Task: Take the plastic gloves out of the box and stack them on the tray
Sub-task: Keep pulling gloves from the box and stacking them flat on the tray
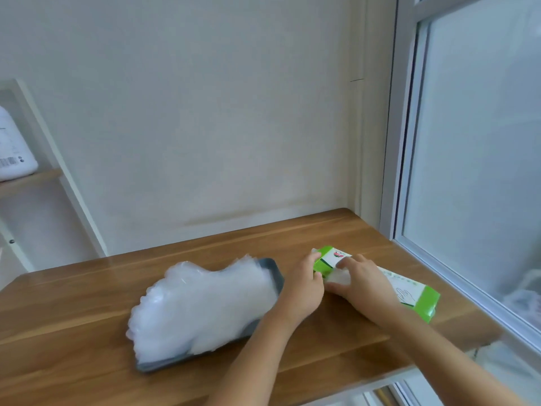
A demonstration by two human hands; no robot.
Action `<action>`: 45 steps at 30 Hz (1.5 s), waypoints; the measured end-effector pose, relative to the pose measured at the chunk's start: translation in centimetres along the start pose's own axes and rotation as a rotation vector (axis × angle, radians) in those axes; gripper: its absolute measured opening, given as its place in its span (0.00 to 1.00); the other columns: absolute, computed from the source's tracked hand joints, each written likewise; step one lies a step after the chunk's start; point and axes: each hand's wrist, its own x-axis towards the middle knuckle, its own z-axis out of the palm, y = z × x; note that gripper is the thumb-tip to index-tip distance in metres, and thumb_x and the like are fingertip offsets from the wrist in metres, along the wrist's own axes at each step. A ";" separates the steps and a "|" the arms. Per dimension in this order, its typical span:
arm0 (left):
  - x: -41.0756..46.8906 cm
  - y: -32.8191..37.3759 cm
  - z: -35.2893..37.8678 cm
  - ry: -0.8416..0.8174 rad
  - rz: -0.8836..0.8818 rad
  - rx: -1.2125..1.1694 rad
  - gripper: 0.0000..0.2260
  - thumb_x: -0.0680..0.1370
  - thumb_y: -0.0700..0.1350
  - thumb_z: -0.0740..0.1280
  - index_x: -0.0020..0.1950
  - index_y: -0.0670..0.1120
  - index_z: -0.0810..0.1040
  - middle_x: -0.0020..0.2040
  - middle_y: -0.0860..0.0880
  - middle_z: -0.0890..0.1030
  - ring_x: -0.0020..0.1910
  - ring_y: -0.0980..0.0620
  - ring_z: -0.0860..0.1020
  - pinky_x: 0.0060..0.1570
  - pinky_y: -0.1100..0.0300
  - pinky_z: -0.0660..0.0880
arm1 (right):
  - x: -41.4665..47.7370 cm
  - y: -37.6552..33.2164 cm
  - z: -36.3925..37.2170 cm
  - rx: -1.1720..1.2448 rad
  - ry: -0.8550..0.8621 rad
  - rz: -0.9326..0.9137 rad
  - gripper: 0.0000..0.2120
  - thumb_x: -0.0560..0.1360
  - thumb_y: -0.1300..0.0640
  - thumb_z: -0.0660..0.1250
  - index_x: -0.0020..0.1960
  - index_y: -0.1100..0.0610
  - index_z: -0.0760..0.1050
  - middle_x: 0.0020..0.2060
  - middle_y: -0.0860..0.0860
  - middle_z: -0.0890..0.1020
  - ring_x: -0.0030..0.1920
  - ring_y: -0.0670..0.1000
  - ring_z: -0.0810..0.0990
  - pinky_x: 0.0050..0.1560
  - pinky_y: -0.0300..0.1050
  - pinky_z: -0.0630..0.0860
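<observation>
You work at a wooden desk (87, 303) pushed against a pale wall (205, 112). A frosted window (474, 142) runs along its right side. To the far left a shelf (32, 175) carries a white container (14, 153).

A dark tray (272, 272) lies mid-desk, set at a slant. A thick stack of plastic gloves (205, 306) lies on it, and their finger ends spill over the tray's left end. The green and white box (417, 291) lies flat to the right of the tray, close to it but apart.

Both your forearms reach in from the lower right. Your left hand (301, 288) has its grip curled round the near-left end of the box. Your right hand (364, 284) lies over the top of the box. Its grip pinches a crumpled clear glove (339, 277) at the opening, just beside your left knuckles.

The box's right end lies near the desk's window-side edge, with a narrow strip of wood between them. Your left wrist lies just beside the tray's right end. Bare wood lies left of the tray, behind it up to the wall, and in front of it towards you.
</observation>
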 end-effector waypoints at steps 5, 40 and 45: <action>1.6 0.5 2.9 0.042 -0.065 -0.102 0.22 0.83 0.38 0.52 0.77 0.50 0.62 0.77 0.51 0.62 0.73 0.52 0.63 0.62 0.67 0.62 | 0.2 0.9 0.8 0.094 0.150 0.048 0.18 0.77 0.52 0.64 0.65 0.56 0.72 0.59 0.51 0.74 0.57 0.52 0.74 0.51 0.42 0.68; 2.3 -2.0 7.6 0.046 0.119 0.330 0.18 0.83 0.50 0.53 0.74 0.56 0.66 0.77 0.48 0.57 0.78 0.50 0.47 0.75 0.47 0.45 | 1.3 0.6 -8.1 0.569 0.495 -0.139 0.12 0.78 0.56 0.64 0.37 0.59 0.74 0.29 0.50 0.80 0.30 0.50 0.72 0.31 0.40 0.65; 0.8 -1.1 5.5 0.151 0.098 -0.182 0.23 0.80 0.37 0.54 0.74 0.50 0.65 0.74 0.52 0.65 0.73 0.58 0.60 0.73 0.63 0.56 | 1.1 -2.3 -12.8 0.522 0.233 -0.305 0.13 0.77 0.58 0.65 0.35 0.50 0.75 0.25 0.46 0.74 0.26 0.42 0.71 0.32 0.33 0.66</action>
